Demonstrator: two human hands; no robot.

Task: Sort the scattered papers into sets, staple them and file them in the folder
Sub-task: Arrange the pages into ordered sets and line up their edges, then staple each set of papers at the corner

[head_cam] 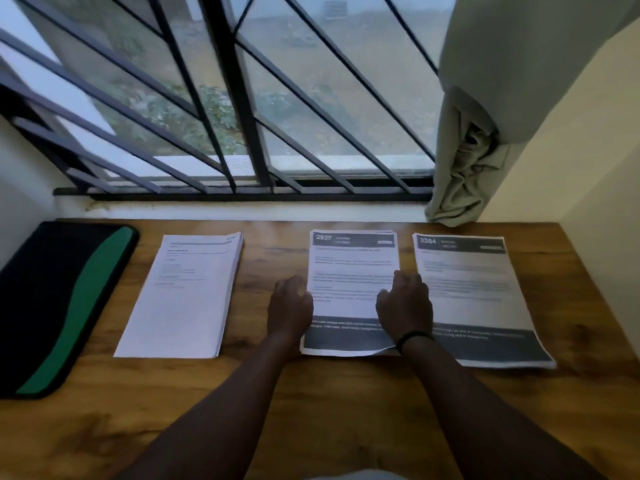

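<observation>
Three paper stacks lie side by side on the wooden table [311, 403]. The left stack [183, 299] is mostly white with faint text. The middle stack [349, 271] has a dark header and a dark band at the bottom. The right stack [474, 292] has the same dark header and bottom band. My left hand [291, 306] is at the middle stack's left edge, fingers curled against it. My right hand [405, 303] lies on the stack's right side, fingers bent over the paper. A black and green folder [59, 306] lies at the far left. No stapler is visible.
A barred window [242, 98] runs behind the table. A bunched grey curtain [464, 161] hangs at the back right, touching the table's far edge. Walls close in on both sides. Bare wood shows along the near part of the table.
</observation>
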